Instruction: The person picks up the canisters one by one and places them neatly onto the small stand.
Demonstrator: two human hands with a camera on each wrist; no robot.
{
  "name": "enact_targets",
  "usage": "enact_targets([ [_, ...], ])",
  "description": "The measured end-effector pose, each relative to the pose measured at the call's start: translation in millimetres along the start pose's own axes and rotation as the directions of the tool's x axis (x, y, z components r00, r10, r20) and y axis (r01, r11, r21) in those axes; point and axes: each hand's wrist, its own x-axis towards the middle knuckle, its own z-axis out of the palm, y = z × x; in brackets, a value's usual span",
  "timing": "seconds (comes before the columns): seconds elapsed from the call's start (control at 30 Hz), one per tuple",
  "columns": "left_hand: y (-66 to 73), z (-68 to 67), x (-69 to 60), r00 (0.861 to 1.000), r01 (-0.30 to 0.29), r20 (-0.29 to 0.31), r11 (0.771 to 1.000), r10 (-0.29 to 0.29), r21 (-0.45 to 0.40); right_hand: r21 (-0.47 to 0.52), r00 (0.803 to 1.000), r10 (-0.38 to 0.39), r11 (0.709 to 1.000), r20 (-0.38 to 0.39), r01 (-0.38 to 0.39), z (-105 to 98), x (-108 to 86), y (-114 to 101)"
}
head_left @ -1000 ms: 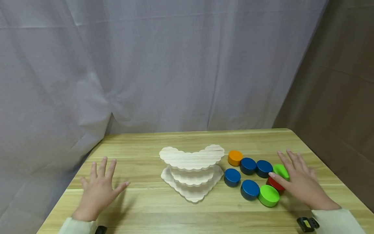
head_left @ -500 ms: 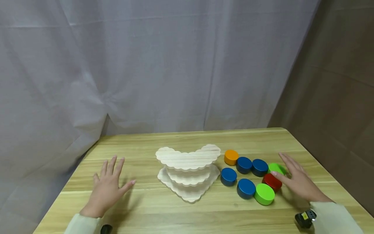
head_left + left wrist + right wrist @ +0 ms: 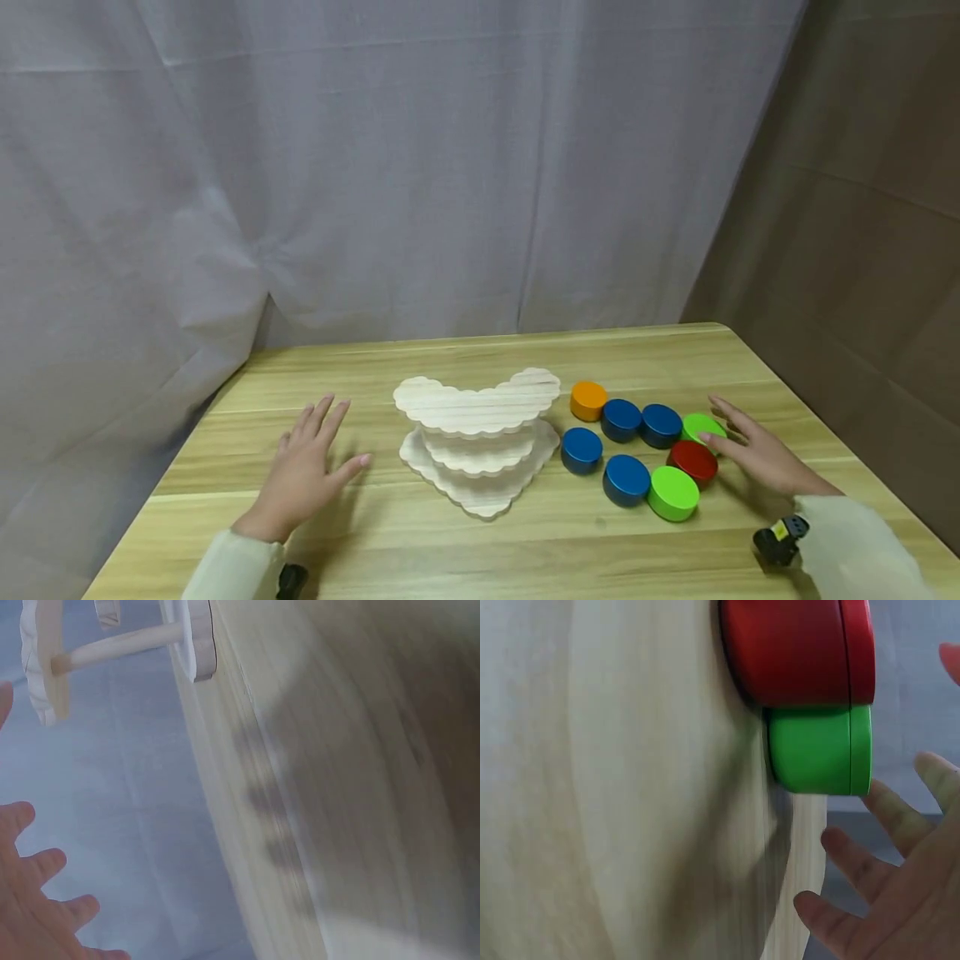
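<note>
- Both sleeves [image 3: 232, 568] are cut off by the bottom edge.
- The left hand [image 3: 303, 483], fingers spread, is above the tabletop [image 3: 465, 567] and grasps nothing; its wrist view crops it.
- The right hand [image 3: 763, 457], fingers extended, is likewise released; its thumb overlaps the far green tin [image 3: 697, 423], contact hard to tell.
- Near green tin [image 3: 673, 493], red tin [image 3: 692, 463], four blue tins [image 3: 626, 480] and orange tin [image 3: 588, 401] stand right of the scalloped wooden tiered stand [image 3: 480, 408], whose top partly hides its lower tiers.
- Behind: grey curtain [image 3: 397, 175].

Lidded green tin [image 3: 814, 750], upright, red tin [image 3: 795, 656] beside
</note>
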Motion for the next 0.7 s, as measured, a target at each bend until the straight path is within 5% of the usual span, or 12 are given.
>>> enact_targets([
  [0.43,6.6,11.2,8.3,1.000,-0.002,0.021,0.978,0.007,-0.206,0.023,0.998,-0.055,0.998,0.029,0.055,-2,10.9,16],
  [0.7,19.3,15.2,23.3,1.000,0.012,0.030,0.937,-0.001,-0.350,-0.043,0.995,-0.090,0.995,0.040,0.092,-3,15.3,26],
])
